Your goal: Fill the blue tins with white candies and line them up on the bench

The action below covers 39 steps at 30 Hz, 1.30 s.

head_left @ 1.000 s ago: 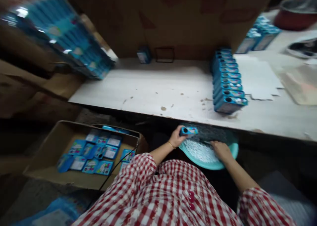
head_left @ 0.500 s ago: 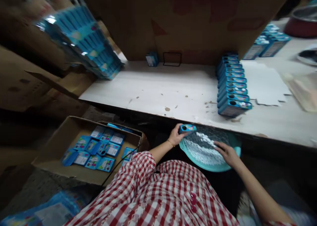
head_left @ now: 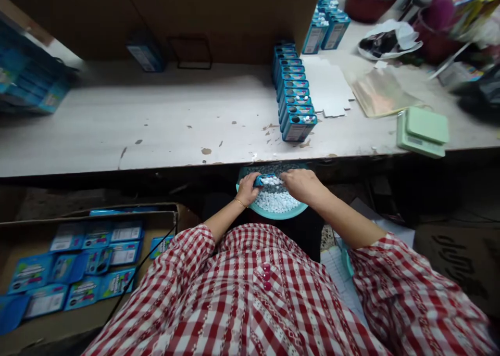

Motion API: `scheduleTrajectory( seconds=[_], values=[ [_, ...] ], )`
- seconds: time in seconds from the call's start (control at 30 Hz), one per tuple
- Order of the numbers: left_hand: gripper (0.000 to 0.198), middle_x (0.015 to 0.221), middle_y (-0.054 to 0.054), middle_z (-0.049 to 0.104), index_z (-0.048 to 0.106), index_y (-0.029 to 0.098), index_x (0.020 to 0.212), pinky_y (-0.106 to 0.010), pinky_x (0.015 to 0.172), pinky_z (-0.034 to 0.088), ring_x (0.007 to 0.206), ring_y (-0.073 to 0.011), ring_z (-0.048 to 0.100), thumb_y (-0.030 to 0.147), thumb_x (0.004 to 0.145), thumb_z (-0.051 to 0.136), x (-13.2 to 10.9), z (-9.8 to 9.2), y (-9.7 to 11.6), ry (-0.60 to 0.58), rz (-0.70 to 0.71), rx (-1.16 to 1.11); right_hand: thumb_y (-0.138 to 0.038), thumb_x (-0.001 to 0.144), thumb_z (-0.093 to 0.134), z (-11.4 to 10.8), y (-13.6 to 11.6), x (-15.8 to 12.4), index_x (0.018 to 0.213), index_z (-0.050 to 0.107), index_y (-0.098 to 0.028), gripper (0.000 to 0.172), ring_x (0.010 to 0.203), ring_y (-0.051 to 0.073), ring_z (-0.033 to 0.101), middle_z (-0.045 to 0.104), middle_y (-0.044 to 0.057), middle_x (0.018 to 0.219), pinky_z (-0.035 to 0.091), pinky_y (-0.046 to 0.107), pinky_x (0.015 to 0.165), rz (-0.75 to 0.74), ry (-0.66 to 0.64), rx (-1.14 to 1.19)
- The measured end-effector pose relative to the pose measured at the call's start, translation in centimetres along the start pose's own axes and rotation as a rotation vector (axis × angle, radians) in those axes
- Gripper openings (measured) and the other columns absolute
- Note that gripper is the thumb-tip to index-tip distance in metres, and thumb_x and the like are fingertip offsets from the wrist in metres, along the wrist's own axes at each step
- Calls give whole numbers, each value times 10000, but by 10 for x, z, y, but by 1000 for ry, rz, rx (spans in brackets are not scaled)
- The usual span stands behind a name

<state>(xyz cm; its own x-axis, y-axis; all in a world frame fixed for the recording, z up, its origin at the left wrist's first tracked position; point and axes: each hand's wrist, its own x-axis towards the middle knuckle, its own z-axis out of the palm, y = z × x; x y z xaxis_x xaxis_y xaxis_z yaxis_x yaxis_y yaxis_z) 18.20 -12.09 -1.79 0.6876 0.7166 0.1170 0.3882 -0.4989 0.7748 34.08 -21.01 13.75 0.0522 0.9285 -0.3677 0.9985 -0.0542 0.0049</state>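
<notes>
Over a turquoise basin point(head_left: 278, 215) of small white pellets point(head_left: 273, 201), my left hand point(head_left: 247, 190) grips a small blue box point(head_left: 258, 181). White pellets are heaped along the top of this box. My right hand point(head_left: 302, 185) is at the box's right end, its fingers curled together against the heap. Its fingertips are partly hidden, so what they pinch is not clear. A row of similar blue boxes point(head_left: 297, 129) stands on the white table just beyond, with a few pellets on the nearest tops.
At lower left, a carton point(head_left: 156, 314) holds several flat blue boxes. On the table point(head_left: 167, 122) are a lone blue box point(head_left: 145, 54), a wire frame point(head_left: 190, 67), white card sheets point(head_left: 326, 85), a clear bag point(head_left: 385, 93) and a green scale point(head_left: 425, 127). A large cardboard panel point(head_left: 222, 17) rises behind.
My right hand has come up from the pellets in the basin to the blue box, which now has white pellets heaped on it. The view has swung to the right.
</notes>
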Motion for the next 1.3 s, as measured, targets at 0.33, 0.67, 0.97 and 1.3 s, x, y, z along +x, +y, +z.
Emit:
scheduleTrajectory(
  seconds=[0.33,0.67,0.97,1.3],
  values=[
    [348,1042,-73,594,514,177,1056,-354,880,437,960,-207,561,268,726,582,-2,-6,-14,41,45,-171,-243,893,427,1,22,-14,1067,623,-198,265,851,185,598,642,83,936,397,251,657,-64,90,-26],
    [360,1025,-61,604,498,178,1075,-311,851,465,923,-170,589,275,742,595,-12,-8,-23,51,45,-278,-308,908,410,119,78,2,1203,599,-210,364,907,182,585,640,103,999,404,265,759,96,28,152],
    [410,991,-44,598,483,182,1080,-317,846,476,895,-169,592,328,728,635,-14,-14,-32,191,-73,-240,-209,932,369,168,-4,69,1142,622,-149,335,913,140,610,678,88,1039,415,206,786,111,-47,339],
    [414,946,-30,586,489,184,1060,-302,823,476,857,-158,578,349,716,648,-15,-33,-32,295,-102,-239,-176,839,520,154,43,28,1162,611,-139,338,1026,151,593,645,90,1126,429,248,904,34,96,775]
  ],
)
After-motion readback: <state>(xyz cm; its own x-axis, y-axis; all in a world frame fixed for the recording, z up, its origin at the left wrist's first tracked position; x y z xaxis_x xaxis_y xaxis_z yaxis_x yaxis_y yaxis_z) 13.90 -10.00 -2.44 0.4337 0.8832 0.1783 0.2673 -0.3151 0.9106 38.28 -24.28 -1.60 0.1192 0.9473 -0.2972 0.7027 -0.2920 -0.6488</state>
